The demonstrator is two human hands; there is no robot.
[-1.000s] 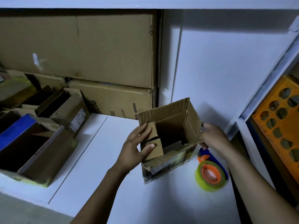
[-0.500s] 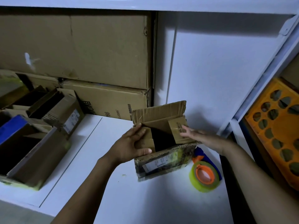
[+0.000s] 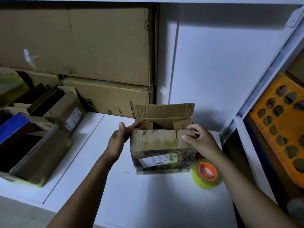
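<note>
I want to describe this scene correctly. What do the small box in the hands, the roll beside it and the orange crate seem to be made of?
The small box: brown corrugated cardboard, matte; fluted flap edges show, plus shiny tape and a paper label. The roll: probably glossy yellowish plastic tape on an orange core. The orange crate: likely moulded plastic, with regular round holes.
</note>
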